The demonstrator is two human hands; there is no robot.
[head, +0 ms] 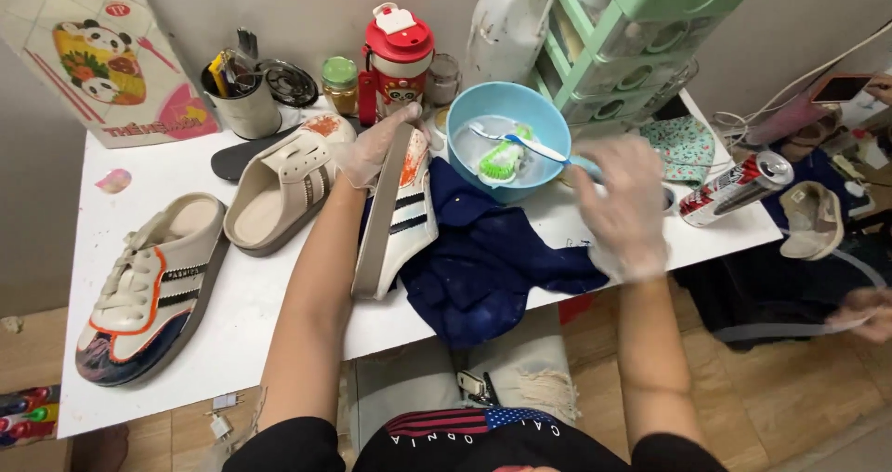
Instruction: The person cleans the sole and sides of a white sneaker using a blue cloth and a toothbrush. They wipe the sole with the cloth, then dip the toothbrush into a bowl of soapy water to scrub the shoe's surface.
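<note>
A blue bowl (506,142) on the white tabletop (251,295) holds a green-bristled brush (506,156). Behind it stand a red flask (398,59), a small green-lidded jar (339,84) and a grey cup (243,105) of tools. A panda-printed box (102,68) leans against the wall at the back left; a red and white can (737,189) lies at the right edge. The gloved left hand (372,147) has its grip closed around a white striped shoe (400,212), tilted on its side over a dark blue cloth (483,263). The gloved right hand (623,207) hovers blurred beside the bowl, fingers loosely spread. Two more shoes (153,286) lie further left.
</note>
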